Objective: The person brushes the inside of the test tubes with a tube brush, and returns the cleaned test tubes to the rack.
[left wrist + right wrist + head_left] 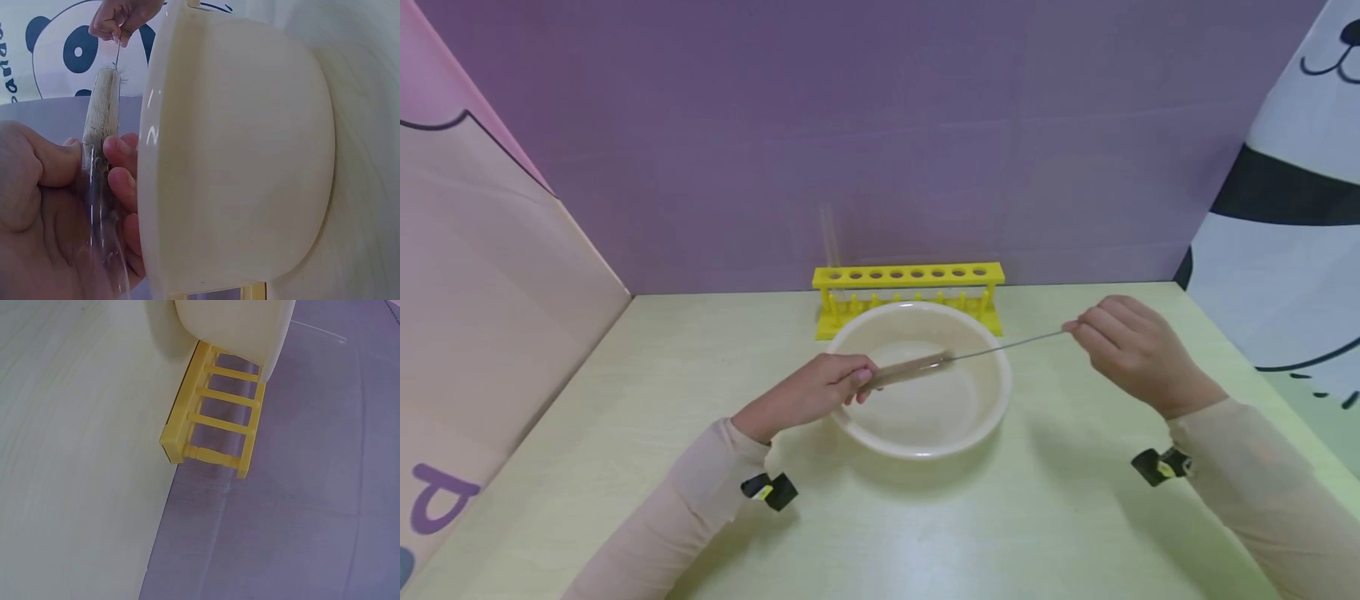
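Observation:
A clear glass test tube (103,206) lies in my left hand (812,392), its fingers and thumb curled round it. Inside the tube's mouth end sits the pale bristle head of a test tube brush (103,109), a few bristles poking out. From there the brush's thin wire handle (1011,343) runs right and slightly up to my right hand (1131,350), which pinches its far end. Both tube and brush are over a cream basin (917,452), tilted with the mouth toward the right. The right wrist view does not show the right hand.
Behind the basin stands a yellow test tube rack (910,273), partly covered by the basin's rim. Another clear test tube (830,237) stands upright at the rack's left end. A purple backdrop (880,150) rises along the back edge of the table (700,333).

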Available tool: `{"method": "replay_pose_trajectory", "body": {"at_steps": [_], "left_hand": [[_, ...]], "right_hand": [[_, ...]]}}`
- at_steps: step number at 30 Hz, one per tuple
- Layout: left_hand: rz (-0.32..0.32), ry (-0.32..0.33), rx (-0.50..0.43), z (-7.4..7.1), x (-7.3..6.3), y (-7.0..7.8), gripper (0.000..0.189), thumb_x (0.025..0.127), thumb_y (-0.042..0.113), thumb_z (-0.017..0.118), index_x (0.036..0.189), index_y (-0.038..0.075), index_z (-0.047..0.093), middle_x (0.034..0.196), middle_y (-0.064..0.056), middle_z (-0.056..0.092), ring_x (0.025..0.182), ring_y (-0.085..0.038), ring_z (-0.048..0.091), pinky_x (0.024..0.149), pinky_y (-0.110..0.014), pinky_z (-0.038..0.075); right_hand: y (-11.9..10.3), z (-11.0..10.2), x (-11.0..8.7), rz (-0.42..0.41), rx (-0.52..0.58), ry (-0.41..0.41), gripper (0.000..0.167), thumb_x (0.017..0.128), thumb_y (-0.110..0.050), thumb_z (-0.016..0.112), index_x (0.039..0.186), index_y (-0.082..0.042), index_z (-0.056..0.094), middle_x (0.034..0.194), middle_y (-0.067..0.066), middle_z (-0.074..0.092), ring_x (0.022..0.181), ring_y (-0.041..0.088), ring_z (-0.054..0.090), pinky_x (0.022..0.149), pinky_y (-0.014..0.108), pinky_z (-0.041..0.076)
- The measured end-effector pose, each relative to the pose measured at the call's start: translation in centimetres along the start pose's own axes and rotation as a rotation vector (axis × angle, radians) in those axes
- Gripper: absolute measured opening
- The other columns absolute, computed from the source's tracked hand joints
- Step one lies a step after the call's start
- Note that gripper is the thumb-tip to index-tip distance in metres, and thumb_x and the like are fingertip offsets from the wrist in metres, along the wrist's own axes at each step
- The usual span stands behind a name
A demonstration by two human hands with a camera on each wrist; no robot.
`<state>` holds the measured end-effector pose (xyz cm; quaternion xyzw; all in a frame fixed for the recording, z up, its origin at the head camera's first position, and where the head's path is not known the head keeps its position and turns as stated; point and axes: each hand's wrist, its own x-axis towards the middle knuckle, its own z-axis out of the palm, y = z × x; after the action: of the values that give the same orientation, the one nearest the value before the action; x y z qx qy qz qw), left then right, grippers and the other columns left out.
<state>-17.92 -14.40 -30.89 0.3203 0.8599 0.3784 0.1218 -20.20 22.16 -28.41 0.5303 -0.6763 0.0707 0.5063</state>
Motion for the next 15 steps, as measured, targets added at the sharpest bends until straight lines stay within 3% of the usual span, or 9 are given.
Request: {"method": "replay_pose_trajectory", "body": {"at_steps": [15], "left_hand": [[-0.001, 0.004, 0.010, -0.64, -0.56, -0.63, 0.024, 0.102, 0.018, 0.040, 0.101, 0.005, 0.060, 0.076, -0.004, 0.056, 0.063, -0.012, 0.044, 0.060, -0.026, 0.042]], "right_hand": [[0.29, -0.08, -0.16, 0.013, 0.017, 0.063, 0.029, 0.096, 0.001, 0.041, 0.070, 0.006, 0.053, 0.066, 0.015, 0.055, 0.054, 0.029, 0.047, 0.050, 0.038, 0.039]]}}
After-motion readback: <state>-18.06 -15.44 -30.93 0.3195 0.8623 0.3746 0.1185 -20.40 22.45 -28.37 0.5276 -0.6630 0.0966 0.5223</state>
